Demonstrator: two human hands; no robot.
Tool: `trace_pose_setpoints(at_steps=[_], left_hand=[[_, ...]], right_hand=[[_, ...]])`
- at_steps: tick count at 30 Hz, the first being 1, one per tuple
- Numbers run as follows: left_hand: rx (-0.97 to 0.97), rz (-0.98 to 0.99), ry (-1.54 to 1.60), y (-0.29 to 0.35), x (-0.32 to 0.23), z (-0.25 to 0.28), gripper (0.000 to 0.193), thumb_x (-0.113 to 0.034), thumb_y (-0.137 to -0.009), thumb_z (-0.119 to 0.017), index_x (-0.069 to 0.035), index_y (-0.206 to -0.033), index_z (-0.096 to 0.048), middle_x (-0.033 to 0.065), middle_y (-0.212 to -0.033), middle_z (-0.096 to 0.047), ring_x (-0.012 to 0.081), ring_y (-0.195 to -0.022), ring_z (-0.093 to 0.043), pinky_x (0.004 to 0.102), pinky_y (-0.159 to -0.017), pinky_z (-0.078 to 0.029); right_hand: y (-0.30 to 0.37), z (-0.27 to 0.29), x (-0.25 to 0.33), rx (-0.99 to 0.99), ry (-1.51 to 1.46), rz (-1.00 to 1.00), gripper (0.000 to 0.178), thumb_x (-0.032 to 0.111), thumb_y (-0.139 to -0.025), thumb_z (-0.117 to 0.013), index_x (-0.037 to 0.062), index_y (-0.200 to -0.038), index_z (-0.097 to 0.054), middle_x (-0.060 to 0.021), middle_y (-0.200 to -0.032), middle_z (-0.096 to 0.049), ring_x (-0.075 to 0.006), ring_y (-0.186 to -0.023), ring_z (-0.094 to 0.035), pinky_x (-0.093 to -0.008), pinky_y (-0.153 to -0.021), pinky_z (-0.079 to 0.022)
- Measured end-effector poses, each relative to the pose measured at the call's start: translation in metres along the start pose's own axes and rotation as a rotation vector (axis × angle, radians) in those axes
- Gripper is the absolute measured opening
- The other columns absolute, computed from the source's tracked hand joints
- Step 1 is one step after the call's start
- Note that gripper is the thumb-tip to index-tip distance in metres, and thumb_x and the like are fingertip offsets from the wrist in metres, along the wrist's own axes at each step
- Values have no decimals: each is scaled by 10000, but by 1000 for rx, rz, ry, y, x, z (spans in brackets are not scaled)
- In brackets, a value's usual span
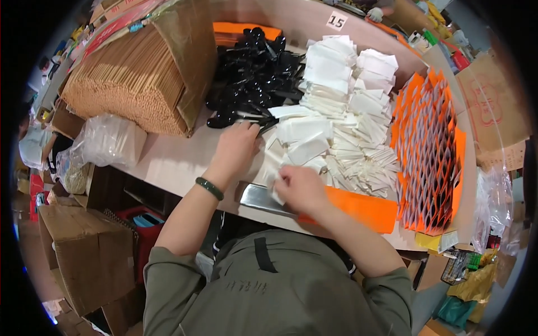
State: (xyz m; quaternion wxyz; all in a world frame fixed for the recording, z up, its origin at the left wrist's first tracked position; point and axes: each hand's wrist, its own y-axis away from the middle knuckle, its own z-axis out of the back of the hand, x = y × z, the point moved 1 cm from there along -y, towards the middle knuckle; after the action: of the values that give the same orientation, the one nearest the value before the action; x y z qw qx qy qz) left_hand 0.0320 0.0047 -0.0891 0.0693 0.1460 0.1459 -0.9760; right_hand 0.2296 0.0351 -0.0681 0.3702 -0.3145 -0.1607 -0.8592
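My left hand (239, 147), with a dark green bangle on the wrist, reaches to the near edge of a heap of shiny black plastic spoons (249, 78). Its fingers bend down over a spoon there; the fingertips are partly hidden. Close to the table's front edge, my right hand (302, 189) pinches a small white paper packet (273, 185). Just below that packet lies a shiny silver strip (263, 198). A large pile of similar white packets (328, 67) spreads beyond my right hand. Flat beside my right wrist is an orange sheet (367, 210).
An open carton (193, 50) packed with brown paper edges (129, 84) stands at the left, with a clear plastic bag (112, 137) near it. Overlapping orange pouches with grey edges (428, 151) line the right side. A cardboard box (89, 252) is below left.
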Motion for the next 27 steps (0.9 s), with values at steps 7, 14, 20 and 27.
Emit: trace_pose_setpoints(at_steps=[7, 14, 20, 27], left_hand=[[96, 187, 25, 18, 14, 6, 145, -141, -846, -652, -56, -945, -588, 136, -936, -641, 365, -893, -626, 458, -735, -501], [31, 134, 25, 31, 27, -6, 222, -255, -855, -721, -88, -989, -664, 101, -1015, -669, 324, -842, -664, 400, -704, -525], [-101, 205, 392, 30, 38, -4, 187, -121, -841, -731, -88, -1025, -744, 49, -938, -670, 222, -803, -667, 307, -701, -521], [-153, 230, 526, 24, 48, 2, 226, -70, -881, -706, -43, -1103, -733, 30, -907, -660, 122, -803, -622, 235, -723, -474]], right_hand=[[26, -11, -5, 100, 34, 134, 172, 198, -882, -654, 32, -850, -625, -154, -854, -637, -382, -852, -624, -465, -750, -501], [42, -18, -8, 70, 122, 280, 322, 204, -818, -739, 42, -1064, -610, -143, -917, -618, -353, -871, -616, -435, -744, -510], [71, 12, -46, -151, 132, 331, 404, 200, -799, -766, 24, -1126, -606, -145, -1044, -626, -337, -959, -613, -430, -832, -508], [92, 14, -58, -124, 58, 328, 451, 224, -735, -835, 16, -1039, -577, -206, -1329, -506, -395, -1222, -495, -477, -1025, -429]])
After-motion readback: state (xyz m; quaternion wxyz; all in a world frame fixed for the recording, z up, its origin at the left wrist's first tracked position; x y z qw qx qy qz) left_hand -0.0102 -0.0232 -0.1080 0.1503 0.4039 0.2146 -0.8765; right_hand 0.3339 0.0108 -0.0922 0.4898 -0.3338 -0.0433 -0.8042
